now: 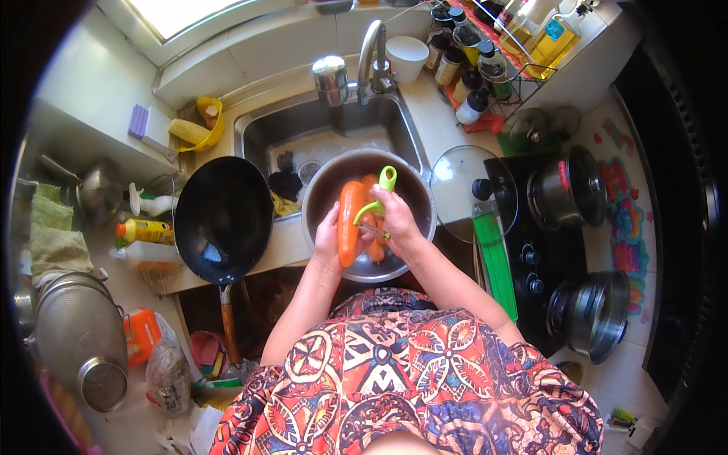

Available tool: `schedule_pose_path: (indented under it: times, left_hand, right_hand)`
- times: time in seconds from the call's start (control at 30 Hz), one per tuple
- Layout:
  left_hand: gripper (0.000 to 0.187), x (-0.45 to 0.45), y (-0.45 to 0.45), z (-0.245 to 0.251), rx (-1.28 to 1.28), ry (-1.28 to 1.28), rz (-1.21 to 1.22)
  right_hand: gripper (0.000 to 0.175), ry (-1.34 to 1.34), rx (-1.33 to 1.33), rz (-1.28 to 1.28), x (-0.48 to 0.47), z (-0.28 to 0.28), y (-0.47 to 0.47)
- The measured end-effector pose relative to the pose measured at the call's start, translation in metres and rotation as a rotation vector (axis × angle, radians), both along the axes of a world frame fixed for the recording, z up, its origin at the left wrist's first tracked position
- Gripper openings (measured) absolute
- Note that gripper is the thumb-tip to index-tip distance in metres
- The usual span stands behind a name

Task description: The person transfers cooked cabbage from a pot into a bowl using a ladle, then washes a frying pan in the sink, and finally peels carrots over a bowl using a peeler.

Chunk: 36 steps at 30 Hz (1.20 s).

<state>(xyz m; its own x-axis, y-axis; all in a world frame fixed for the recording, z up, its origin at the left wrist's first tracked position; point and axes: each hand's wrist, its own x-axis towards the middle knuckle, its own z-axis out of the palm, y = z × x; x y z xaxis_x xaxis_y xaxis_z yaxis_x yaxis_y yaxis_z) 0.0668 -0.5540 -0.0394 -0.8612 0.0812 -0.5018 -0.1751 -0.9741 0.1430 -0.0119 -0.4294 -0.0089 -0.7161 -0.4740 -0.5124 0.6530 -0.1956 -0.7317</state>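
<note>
My left hand (328, 233) holds a large orange carrot (351, 222) roughly upright in the picture, its fingers partly hidden behind it. In my right hand (399, 219) is a green-handled vegetable peeler (372, 209), its blade close to the carrot's right side; whether they touch I cannot tell. Both hands are over a round metal basin (424, 250), which overlaps the front of the sink. More carrots (376, 248) lie in the basin, partly hidden by my right hand and the peeler.
A steel sink (341, 122) with a faucet (369, 57) lies behind the basin. A black wok (223, 219) stands left, its handle over the counter edge. To the right are a glass lid (455, 187), a green strip (497, 273) and a stove (534, 227) with pots.
</note>
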Motion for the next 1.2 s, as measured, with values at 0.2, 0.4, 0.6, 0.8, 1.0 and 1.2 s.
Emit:
schedule_pose_path:
  times: [0.2,0.4,0.6,0.8,1.0,1.2]
  left_hand:
    - [0.047,-0.004,-0.005,-0.012,-0.150,0.084,-0.039]
    - [0.049,-0.006,0.001,-0.015,-0.229,0.180,-0.025]
    - [0.050,-0.005,0.003,-0.020,-0.232,0.123,-0.034]
    - [0.047,-0.006,0.004,-0.016,-0.239,0.141,-0.008]
    - [0.046,-0.001,0.010,0.008,-0.269,0.044,0.002]
    - [0.054,0.016,-0.004,0.008,-0.106,0.087,-0.044]
  right_hand:
    - [0.051,0.384,0.352,0.048,0.024,-0.003,-0.021]
    - [0.057,0.732,0.545,0.116,0.030,-0.016,-0.025]
    - [0.054,0.783,0.630,0.164,0.028,-0.015,-0.022]
    - [0.054,0.882,0.750,0.191,0.029,-0.022,-0.026]
    - [0.053,0.546,0.774,-0.168,-0.040,-0.020,-0.037]
    - [0.041,0.473,0.582,-0.154,-0.061,-0.008,-0.012]
